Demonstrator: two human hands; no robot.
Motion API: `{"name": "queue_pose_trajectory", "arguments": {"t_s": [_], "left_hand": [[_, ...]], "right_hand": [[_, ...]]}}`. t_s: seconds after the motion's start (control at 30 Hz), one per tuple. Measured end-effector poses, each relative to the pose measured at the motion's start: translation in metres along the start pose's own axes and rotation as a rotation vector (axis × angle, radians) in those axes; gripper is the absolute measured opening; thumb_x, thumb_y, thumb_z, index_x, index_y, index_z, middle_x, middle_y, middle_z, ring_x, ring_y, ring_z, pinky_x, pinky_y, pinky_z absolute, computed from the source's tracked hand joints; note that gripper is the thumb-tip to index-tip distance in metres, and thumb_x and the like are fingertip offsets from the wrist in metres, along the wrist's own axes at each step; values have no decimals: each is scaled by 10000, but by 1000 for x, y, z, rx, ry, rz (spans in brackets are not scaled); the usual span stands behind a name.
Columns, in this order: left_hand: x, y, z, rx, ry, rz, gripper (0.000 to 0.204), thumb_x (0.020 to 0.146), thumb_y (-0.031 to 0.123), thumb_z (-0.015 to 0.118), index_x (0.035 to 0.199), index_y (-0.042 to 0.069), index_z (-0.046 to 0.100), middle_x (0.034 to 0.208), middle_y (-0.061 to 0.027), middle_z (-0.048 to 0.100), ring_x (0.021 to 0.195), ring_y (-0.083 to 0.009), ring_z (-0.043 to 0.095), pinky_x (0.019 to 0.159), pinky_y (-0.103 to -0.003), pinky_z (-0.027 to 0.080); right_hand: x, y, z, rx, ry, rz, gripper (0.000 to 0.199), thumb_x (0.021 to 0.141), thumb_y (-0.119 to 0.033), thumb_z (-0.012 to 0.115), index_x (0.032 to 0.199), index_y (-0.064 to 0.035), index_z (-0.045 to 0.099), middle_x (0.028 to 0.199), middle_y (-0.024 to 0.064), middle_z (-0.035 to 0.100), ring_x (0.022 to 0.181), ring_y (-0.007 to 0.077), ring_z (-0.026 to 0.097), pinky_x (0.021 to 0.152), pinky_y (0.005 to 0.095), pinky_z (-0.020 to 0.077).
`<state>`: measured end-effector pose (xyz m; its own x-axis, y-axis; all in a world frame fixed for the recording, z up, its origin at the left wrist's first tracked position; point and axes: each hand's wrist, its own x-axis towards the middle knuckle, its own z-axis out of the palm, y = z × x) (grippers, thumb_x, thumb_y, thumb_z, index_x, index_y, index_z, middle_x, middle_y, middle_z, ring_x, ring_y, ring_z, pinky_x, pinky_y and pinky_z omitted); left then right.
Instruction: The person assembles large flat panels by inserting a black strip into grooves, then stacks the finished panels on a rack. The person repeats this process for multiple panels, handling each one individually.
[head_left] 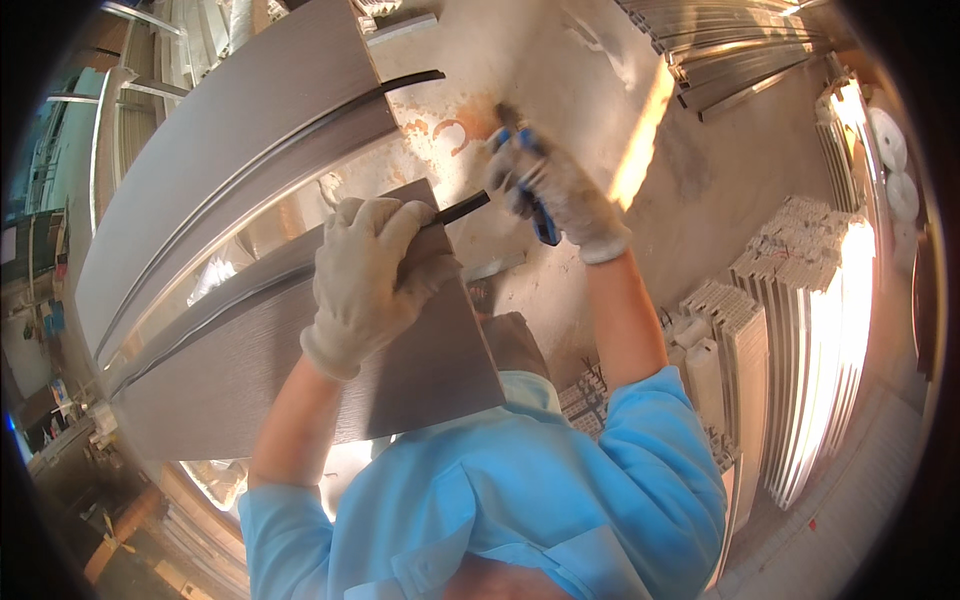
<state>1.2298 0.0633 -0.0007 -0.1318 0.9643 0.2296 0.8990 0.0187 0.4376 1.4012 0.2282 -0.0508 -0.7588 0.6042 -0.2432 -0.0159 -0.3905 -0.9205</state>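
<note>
the person in the light blue shirt (pixel 520 480) has both gloved hands out over a pair of long grey profile panels. the left hand (pixel 370 275) is pressed down with its fingers curled shut on the near end of the closer grey panel (pixel 420 370), pinching a black rubber strip (pixel 465 208) that pokes out past the fingertips toward the right. that strip runs along the groove at the panel's upper edge, and the panel itself stretches away to the left.

the right hand (pixel 550 185) is held up beyond the panel's end, over the stained concrete floor (pixel 560 60), closed around a blue-handled tool (pixel 540 215); i can't make out the tool's working end. the two hands are near each other but not touching.

the farther grey panel (pixel 240 150) lies beside the first, with its own black strip (pixel 410 80) sticking out of its groove at the top end. off to the right, stacks of pale ribbed window profiles (pixel 790 330) stand on the floor, and more metal lengths (pixel 730 50) lie at the top right.
</note>
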Motion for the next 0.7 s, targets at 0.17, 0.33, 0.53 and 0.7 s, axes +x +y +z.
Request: {"name": "queue_pose_trajectory", "arguments": {"t_s": [0.17,0.33,0.53,0.7], "left_hand": [[-2,-3,-2,-93,200,112,482,816,374,765,1134,32,648,954,-93,632,880,-265,581,758,-376,474],[-9,-2,-8,-523,169,-106,435,836,299,761,1148,19,645,897,-117,648,797,-255,609,759,-363,484],[-10,-5,-12,-695,34,-233,318,925,213,703,1141,-10,633,785,-49,617,720,-137,575,668,-283,470],[-11,-18,-17,-459,114,-21,265,854,34,730,1108,-6,662,896,-104,691,786,-197,647,720,-313,517]], "right_hand": [[-1,-39,17,393,117,-370,311,1001,-360,588,1121,-72,589,949,55,663,784,151,637,706,297,522],[3,-28,73,536,-202,-355,272,1015,-279,570,1157,-47,564,1077,114,660,1014,236,660,925,389,544],[-13,-54,85,26,133,-419,369,986,-319,618,1226,-44,573,1165,96,638,1071,198,622,905,348,522],[-23,-91,74,-1545,170,-1169,460,913,-395,670,1256,-93,615,1276,106,608,1187,235,580,1001,374,461]]}}
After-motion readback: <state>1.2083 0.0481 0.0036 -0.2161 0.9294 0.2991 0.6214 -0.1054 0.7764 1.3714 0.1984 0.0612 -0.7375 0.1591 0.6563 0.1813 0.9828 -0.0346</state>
